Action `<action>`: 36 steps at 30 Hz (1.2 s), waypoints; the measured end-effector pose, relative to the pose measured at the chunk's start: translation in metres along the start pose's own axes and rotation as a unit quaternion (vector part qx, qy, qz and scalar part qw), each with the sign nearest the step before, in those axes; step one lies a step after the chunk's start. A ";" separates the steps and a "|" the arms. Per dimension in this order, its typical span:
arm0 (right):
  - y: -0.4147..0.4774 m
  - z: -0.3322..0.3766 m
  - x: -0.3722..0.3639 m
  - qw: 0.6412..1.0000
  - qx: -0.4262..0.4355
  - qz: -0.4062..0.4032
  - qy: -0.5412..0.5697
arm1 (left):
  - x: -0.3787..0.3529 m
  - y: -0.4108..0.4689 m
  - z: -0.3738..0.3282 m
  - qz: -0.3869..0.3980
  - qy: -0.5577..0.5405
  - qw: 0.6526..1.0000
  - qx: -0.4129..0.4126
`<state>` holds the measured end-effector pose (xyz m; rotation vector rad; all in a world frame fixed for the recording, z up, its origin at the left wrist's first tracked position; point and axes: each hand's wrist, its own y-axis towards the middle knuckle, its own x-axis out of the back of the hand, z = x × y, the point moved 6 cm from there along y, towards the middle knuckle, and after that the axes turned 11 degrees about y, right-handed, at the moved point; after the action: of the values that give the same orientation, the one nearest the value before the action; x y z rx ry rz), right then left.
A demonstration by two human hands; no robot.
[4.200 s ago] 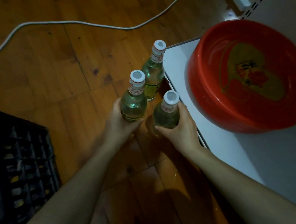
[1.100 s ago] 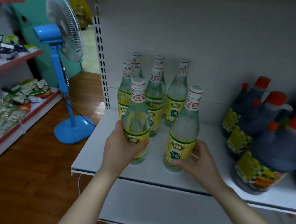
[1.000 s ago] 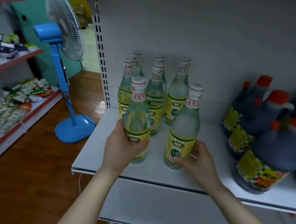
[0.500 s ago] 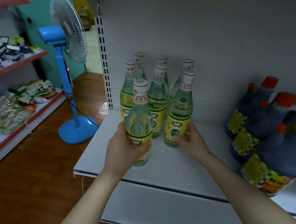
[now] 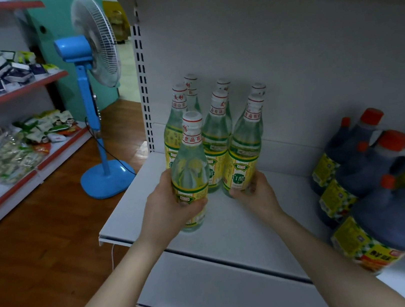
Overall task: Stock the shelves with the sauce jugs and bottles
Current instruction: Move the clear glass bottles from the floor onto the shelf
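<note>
Now | chg: we've pushed the right bottle (image 5: pixel 245 162) back, upright, into the 2nd row; R hand (image 5: pixel 257 195) still curled round its base | L hand (image 5: pixel 167 206) grips front bottle (image 5: pixel 191 170) nr shelf (image 5: pixel 234 230) edge, we reckon it goes in nxt | cnt: 7 bottles, 3 jugs (image 5: pixel 390 220) clear, more cut off

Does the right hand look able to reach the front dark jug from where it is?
Probably yes, once free: the right hand grips a clear bottle, but only bare shelf lies between it and the front dark jug.
</note>
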<state>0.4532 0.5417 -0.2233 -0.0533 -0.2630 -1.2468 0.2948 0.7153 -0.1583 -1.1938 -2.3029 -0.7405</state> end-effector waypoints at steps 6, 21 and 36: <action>0.001 -0.005 -0.001 1.000 -0.006 -0.023 0.007 | 0.000 0.001 0.000 0.001 -0.007 1.000 -0.002; 0.000 -0.004 -0.006 0.999 -0.007 0.015 0.027 | -0.001 0.000 0.000 -0.001 -0.009 1.000 0.002; -0.079 -0.011 -0.016 0.914 -0.040 0.089 -0.393 | 0.003 0.002 0.001 0.010 -0.002 1.000 0.012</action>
<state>0.3758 0.5293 -0.2461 -0.6474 -0.8837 -1.0001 0.2949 0.7191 -0.1567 -1.2079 -2.2938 -0.7021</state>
